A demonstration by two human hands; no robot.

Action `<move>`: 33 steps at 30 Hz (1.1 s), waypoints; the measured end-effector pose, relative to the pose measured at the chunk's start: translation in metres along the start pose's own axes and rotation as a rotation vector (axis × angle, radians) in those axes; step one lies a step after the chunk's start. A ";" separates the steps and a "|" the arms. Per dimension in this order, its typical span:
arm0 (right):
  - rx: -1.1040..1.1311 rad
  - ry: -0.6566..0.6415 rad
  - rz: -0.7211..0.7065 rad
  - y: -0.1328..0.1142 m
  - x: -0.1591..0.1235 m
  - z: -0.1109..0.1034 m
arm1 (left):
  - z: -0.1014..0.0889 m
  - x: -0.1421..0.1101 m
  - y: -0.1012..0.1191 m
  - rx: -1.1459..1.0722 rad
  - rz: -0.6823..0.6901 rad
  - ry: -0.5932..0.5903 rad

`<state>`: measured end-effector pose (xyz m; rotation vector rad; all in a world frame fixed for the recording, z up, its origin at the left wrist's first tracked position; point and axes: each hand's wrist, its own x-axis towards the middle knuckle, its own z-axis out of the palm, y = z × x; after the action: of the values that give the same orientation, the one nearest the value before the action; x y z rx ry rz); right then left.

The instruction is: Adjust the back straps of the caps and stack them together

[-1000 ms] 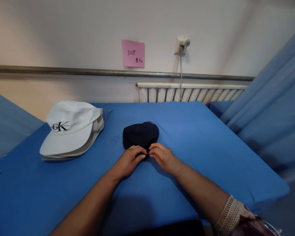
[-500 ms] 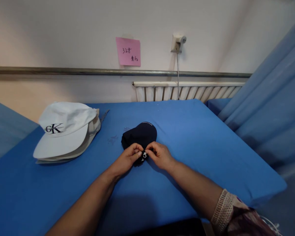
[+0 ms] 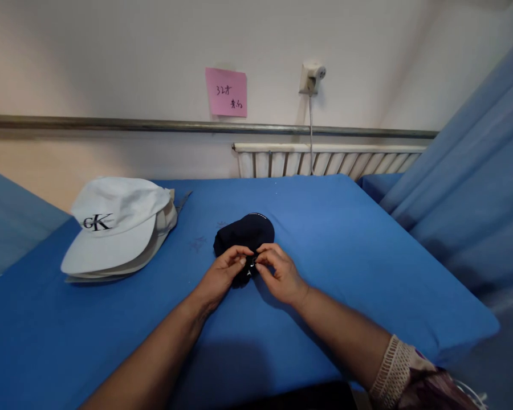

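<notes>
Head view | dark cap (image 3: 244,232) | between fingertips of left hand (image 3: 248,256) and right hand (image 3: 257,258), both pinching it

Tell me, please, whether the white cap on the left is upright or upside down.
Upright: the white cap has its crown raised, and the lettering reads right way up above the brim.

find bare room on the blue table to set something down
Bare table runs from the right hand toward the right curtain, and behind the dark cap toward the radiator. Crowded: stacked pale caps, and the left hand and right hand at the dark cap.
</notes>
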<state>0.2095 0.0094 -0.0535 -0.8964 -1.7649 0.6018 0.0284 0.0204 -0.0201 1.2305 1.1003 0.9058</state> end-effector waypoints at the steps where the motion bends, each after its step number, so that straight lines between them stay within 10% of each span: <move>1: -0.004 -0.007 0.007 0.000 0.000 0.000 | 0.000 -0.001 0.001 0.022 0.004 -0.002; 15: -0.027 -0.080 0.090 0.005 -0.001 -0.001 | 0.010 -0.003 -0.004 0.561 0.191 0.007; 33: -0.295 -0.037 0.146 -0.006 -0.007 0.005 | 0.015 -0.002 -0.012 0.492 0.218 0.116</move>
<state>0.2044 -0.0002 -0.0551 -1.2323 -1.8624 0.4585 0.0424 0.0133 -0.0320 1.7448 1.3500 0.9067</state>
